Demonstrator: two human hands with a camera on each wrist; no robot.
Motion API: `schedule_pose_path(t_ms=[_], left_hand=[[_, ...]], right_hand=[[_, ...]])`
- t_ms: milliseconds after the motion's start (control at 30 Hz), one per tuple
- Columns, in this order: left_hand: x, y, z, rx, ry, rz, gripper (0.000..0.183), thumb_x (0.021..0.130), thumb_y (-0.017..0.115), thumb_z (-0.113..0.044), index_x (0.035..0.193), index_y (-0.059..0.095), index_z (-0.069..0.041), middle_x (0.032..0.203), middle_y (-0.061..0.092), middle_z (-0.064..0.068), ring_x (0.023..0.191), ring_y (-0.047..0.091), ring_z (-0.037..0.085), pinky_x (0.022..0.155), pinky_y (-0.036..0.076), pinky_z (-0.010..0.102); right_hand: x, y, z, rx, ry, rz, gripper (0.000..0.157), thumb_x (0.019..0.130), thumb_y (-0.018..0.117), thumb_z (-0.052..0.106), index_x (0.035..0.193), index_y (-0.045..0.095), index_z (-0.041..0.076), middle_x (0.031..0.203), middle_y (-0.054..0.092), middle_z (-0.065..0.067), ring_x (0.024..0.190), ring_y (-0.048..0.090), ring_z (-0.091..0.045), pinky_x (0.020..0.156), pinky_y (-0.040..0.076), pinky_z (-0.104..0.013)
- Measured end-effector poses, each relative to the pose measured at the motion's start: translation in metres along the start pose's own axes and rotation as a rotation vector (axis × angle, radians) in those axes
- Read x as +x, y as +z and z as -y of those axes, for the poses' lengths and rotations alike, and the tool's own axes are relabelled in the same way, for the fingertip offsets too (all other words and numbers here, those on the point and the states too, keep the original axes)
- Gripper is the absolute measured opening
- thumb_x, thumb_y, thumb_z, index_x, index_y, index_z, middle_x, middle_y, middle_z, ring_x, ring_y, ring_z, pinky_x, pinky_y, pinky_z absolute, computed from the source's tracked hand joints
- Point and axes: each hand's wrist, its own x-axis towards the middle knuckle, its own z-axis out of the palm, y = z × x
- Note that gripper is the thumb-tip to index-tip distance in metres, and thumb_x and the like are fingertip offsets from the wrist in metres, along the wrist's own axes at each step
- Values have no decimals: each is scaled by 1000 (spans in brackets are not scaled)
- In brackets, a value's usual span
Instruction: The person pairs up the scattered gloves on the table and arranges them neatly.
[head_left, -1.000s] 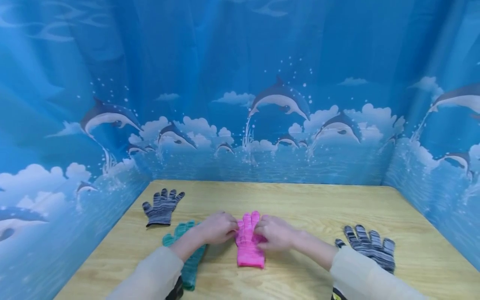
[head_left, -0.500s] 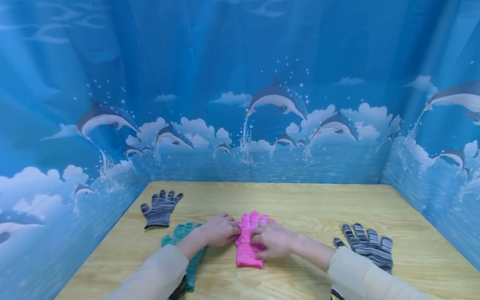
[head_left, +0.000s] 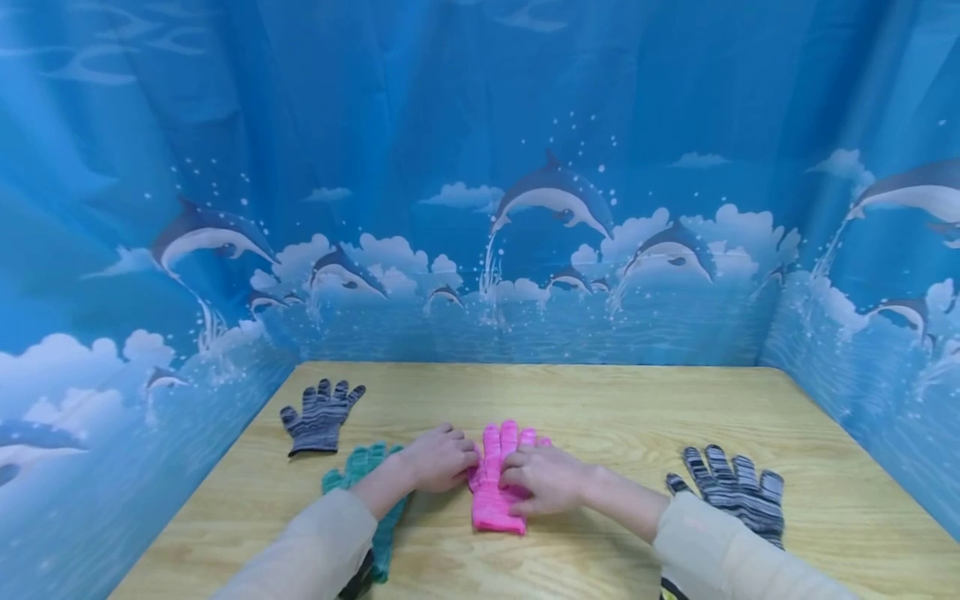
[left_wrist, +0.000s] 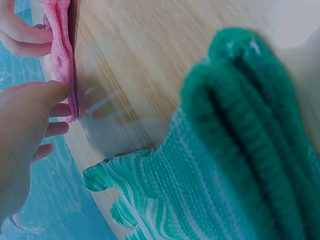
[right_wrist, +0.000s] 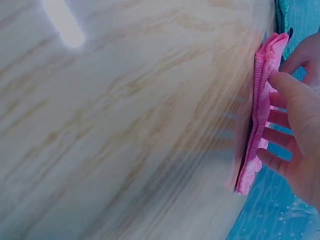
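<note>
A pink knitted glove [head_left: 497,504] lies flat at the middle of the table, fingers pointing away and cuff towards me. My left hand [head_left: 441,458] pinches its left edge; in the left wrist view the thumb and forefinger meet at the glove [left_wrist: 62,55]. My right hand [head_left: 547,479] rests across its palm and right side with fingers spread, hiding part of it. In the right wrist view, the thumb and fairly straight fingers touch the glove [right_wrist: 261,100], whose side shows layered fabric. Under my left forearm lies a green glove [head_left: 384,542], partly covered.
A grey-black striped glove [head_left: 318,423] lies at the table's far left. Another striped glove [head_left: 742,496] is at the right, its lower part behind my right sleeve [head_left: 712,542]. A blue dolphin-print curtain [head_left: 420,317] surrounds the wooden table [head_left: 600,400] at back and sides.
My right hand has shifted slightly left over the pink glove, and more of the glove's right-hand fingertips now show. The left hand stays at the left edge. The other gloves lie unchanged.
</note>
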Motion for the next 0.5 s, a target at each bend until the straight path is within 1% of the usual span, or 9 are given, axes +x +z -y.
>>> schedule_pose_path(t_ms=[133,233,300,367,433,500], left_hand=[[-3,0,-1,-2,-21,2,15,91,58,-31,98,66,-21,96,64,-5,90,57,13,86,44,34],[-6,-5,-2,-11,-24,-21,15,90,58,-31,98,66,-20,98,64,-4,94,58,13,86,44,34],[-5,-9,-5,-17,-9,-42,14,90,59,-31,96,66,-20,96,63,-5,92,58,12,83,45,31],[-4,-14,-9,-24,13,-51,14,90,58,-32,96,66,-21,93,62,-7,90,57,10,81,45,30],[-2,-17,-13,-27,34,-42,13,90,59,-33,96,65,-23,88,60,-9,86,56,8,79,45,28],[0,-18,-16,-23,41,-14,12,89,59,-34,96,65,-25,84,57,-11,82,54,6,76,44,26]], right_hand=[[-1,-2,-1,12,-4,-8,39,85,61,41,114,63,14,114,59,0,105,54,-11,90,43,-28],[-4,-6,-4,8,20,-35,40,85,63,37,115,63,11,116,59,-4,108,54,-16,91,43,-33],[-8,-10,-8,-7,55,-57,41,83,65,36,114,63,9,116,60,-6,109,54,-20,91,44,-36],[-11,-13,-12,-30,90,-65,40,82,66,37,111,64,9,115,60,-6,109,54,-21,90,45,-39],[-14,-14,-15,-38,117,-68,37,81,67,38,106,66,10,111,61,-5,107,55,-21,88,46,-41],[-16,-12,-18,-48,116,-67,32,81,68,38,100,67,13,104,62,-2,100,57,-18,83,47,-38]])
